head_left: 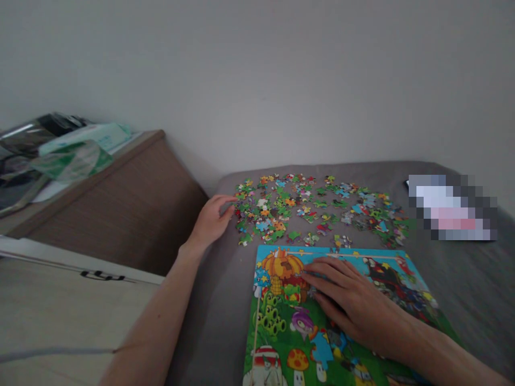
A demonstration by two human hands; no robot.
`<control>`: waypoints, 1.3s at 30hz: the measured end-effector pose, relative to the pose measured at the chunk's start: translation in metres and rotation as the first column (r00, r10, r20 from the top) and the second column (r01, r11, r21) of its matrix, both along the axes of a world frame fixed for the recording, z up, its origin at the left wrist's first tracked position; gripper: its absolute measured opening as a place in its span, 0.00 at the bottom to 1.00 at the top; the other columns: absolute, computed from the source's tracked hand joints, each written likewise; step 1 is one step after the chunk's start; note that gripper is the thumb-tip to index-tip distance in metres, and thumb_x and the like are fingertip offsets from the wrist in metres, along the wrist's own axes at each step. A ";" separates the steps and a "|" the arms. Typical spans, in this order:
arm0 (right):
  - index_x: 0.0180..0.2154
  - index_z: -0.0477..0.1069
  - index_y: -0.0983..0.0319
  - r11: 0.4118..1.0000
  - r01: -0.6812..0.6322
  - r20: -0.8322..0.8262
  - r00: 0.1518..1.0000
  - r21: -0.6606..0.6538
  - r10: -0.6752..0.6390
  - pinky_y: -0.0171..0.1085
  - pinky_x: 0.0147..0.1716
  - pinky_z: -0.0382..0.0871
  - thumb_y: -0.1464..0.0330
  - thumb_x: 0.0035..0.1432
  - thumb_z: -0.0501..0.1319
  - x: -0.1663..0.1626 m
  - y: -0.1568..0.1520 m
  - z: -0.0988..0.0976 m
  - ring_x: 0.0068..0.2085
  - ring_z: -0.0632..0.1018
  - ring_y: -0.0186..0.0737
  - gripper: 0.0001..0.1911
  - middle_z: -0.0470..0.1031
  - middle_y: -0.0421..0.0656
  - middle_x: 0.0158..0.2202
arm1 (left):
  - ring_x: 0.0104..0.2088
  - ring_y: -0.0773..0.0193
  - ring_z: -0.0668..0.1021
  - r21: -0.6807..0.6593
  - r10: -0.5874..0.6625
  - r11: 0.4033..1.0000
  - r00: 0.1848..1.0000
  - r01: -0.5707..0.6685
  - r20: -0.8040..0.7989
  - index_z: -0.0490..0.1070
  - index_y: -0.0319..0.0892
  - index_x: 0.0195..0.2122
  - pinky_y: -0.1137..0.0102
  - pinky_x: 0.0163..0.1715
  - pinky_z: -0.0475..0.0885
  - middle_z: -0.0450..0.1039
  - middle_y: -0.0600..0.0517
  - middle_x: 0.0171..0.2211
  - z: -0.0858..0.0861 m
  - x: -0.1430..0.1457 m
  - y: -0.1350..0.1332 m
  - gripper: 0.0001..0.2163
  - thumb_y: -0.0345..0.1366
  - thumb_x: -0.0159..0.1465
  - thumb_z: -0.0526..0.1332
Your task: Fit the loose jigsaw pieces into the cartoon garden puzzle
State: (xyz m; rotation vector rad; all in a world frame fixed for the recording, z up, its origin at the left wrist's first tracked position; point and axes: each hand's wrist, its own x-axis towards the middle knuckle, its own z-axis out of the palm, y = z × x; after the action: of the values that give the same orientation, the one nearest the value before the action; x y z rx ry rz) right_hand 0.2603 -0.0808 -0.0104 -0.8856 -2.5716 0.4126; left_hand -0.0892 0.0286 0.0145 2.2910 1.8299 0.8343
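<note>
My left hand (211,222) is at the left edge of a spread of loose jigsaw pieces (285,203). Its fingers are slightly bent, thumb apart from them, and the tips reach the outermost pieces. On the grey cloth in front lies a jigsaw board (269,332) with a bright cartoon picture of a pumpkin, green plants and mushrooms. My right hand (346,295) rests over the board's upper middle, fingers stretched towards the pumpkin. What lies under its palm is hidden. A light blue piece-shaped patch (322,348) shows on the board below this hand.
At the right lies a dark-edged flat device (450,209), its face blurred out. A brown wooden cabinet (120,209) stands at the left, with plastic packets (84,150) on top. Below it is a pale drawer front with a dark handle (102,275). A plain wall rises behind.
</note>
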 end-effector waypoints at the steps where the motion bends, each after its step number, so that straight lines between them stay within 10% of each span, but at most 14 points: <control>1: 0.56 0.70 0.59 1.000 0.000 0.002 1.000 -0.005 0.000 0.52 0.58 0.68 0.71 0.68 0.54 0.000 0.000 0.000 0.58 0.70 0.46 0.17 0.74 0.45 0.55 | 0.53 0.55 0.74 -0.015 -0.058 0.998 0.997 0.057 -0.053 0.75 0.44 0.49 0.56 0.57 0.68 0.74 0.48 0.51 -0.002 0.006 -0.001 0.13 0.39 0.68 0.56; 19: 0.57 0.70 0.59 0.999 0.002 0.027 1.000 -0.047 0.000 0.51 0.58 0.67 0.71 0.68 0.53 0.001 0.000 0.005 0.58 0.69 0.46 0.17 0.73 0.44 0.56 | 0.64 0.50 0.60 -0.250 -0.226 0.957 0.920 0.149 -0.320 0.65 0.57 0.63 0.41 0.61 0.55 0.60 0.52 0.65 -0.014 0.050 -0.017 0.22 0.31 0.70 0.50; 28: 0.58 0.69 0.60 1.000 -0.013 0.047 0.999 -0.013 0.013 0.51 0.58 0.68 0.70 0.69 0.54 0.001 0.000 0.006 0.59 0.69 0.47 0.18 0.72 0.45 0.57 | 0.67 0.53 0.58 -0.271 -0.406 0.906 0.850 0.325 -0.335 0.64 0.63 0.63 0.48 0.63 0.54 0.56 0.59 0.69 -0.006 0.063 -0.023 0.18 0.46 0.74 0.47; 39: 0.57 0.69 0.60 1.000 -0.020 0.036 0.999 -0.016 0.020 0.52 0.57 0.68 0.71 0.68 0.54 0.001 -0.001 0.009 0.58 0.70 0.47 0.18 0.73 0.46 0.56 | 0.71 0.42 0.46 -0.351 -0.260 0.929 0.884 0.119 -0.389 0.53 0.61 0.69 0.39 0.64 0.46 0.41 0.54 0.73 -0.013 0.041 -0.024 0.25 0.56 0.72 0.43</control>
State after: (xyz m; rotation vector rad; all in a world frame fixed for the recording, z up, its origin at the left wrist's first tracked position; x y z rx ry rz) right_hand 0.2618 -0.0817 -0.0016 -0.8812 -2.6154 0.4266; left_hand -0.0484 0.0051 0.0013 2.5131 1.6753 -0.0130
